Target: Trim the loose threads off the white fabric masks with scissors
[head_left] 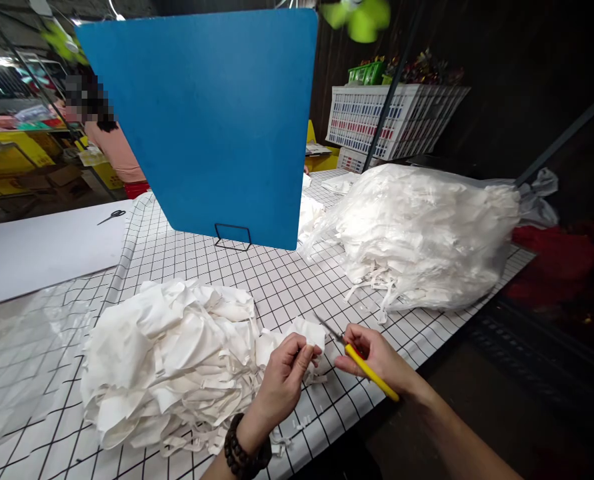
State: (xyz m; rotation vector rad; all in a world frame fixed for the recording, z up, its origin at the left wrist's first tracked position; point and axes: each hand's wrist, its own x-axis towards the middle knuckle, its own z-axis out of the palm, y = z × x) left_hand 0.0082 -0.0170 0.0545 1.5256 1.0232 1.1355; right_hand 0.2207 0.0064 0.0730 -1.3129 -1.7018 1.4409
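With thumb and fingers pinched together, my left hand (284, 380) holds the edge of a white cloth piece (304, 331) above the table's front part. My right hand (377, 357) is closed around yellow-handled scissors (371, 377), whose dark blades point up and left, close to the cloth but apart from my left fingers. Left of my hands lies a large heap of white cloth pieces (171, 353) with narrow straps hanging from its lower side. Small white scraps lie near my left wrist, which wears dark beads.
A blue board (211, 127) stands upright on a wire stand (233, 237) on the checked tablecloth (187, 257). A clear bag (427, 233) of white cloth lies right. Black scissors (111, 217) rest far left; behind are a person (117, 150) and a plastic crate (361, 120).
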